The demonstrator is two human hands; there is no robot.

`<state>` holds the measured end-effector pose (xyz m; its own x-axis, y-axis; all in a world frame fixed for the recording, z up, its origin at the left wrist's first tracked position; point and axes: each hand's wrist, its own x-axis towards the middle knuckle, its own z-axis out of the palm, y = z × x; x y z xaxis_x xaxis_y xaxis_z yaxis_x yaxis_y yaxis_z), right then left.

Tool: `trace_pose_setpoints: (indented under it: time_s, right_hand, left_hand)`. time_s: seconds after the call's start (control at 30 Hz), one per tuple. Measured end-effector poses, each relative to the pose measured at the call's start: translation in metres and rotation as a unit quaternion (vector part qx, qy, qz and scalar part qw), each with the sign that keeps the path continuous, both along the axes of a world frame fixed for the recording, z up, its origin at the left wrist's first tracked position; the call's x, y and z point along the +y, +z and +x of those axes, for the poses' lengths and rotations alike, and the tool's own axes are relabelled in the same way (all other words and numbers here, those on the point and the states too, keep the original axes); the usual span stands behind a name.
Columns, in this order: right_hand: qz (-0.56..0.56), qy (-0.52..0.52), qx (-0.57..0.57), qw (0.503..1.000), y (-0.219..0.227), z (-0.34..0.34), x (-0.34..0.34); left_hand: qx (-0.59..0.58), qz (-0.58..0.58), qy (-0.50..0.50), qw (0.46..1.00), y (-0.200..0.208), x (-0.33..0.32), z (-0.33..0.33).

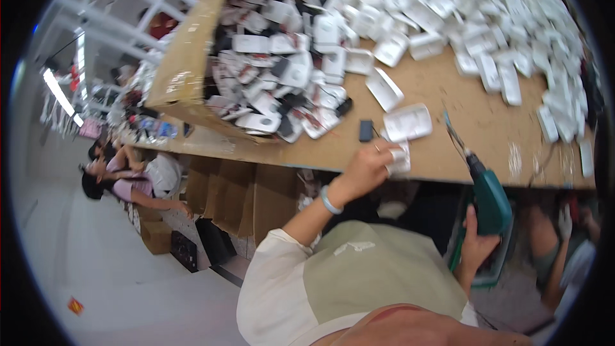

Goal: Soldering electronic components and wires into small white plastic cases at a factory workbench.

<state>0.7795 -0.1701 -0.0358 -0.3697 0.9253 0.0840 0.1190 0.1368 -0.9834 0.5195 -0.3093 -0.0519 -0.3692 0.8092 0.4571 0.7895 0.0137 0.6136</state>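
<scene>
My right hand (477,243) is wrapped round the grip of a green soldering gun (492,200). Its black nose carries thin metal prongs that run up to a narrow tip over the table. At the table's near edge, my left hand (369,168) pinches a small white plastic piece (400,159). Just beyond that piece lies a white plastic housing (408,123), open side up. A small black block (366,131) sits to the left of the housing. Another white shell (384,89) rests farther back.
A cardboard box (182,70) on the left holds many white housings with red wires and black blocks. A large heap of white shells (487,19) covers the far and right parts of the brown table (442,83). Other people (131,182) sit at left and lower right.
</scene>
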Motion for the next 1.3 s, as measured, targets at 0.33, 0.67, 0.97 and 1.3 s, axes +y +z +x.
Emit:
trace_pose_setpoints:
  time_s: [0.33, 0.67, 0.97, 1.3]
  right_hand:
    - [-0.009, 0.017, 0.02, 1.0, 0.023, -0.003, -0.011]
    - [-0.027, 0.016, 0.043, 0.999, 0.025, -0.006, -0.005]
    - [-0.014, 0.057, 0.039, 0.998, 0.013, -0.016, 0.01]
    - [-0.03, 0.09, 0.029, 0.995, 0.013, -0.025, 0.017]
  left_hand:
    - [-0.052, -0.023, 0.059, 0.997, 0.002, 0.01, 0.007]
    - [0.157, -0.045, -0.067, 0.984, 0.017, 0.004, 0.007]
    - [-0.036, -0.055, 0.23, 0.971, 0.014, 0.046, 0.008]
    - [0.205, -0.022, 0.305, 0.93, 0.024, 0.075, 0.004]
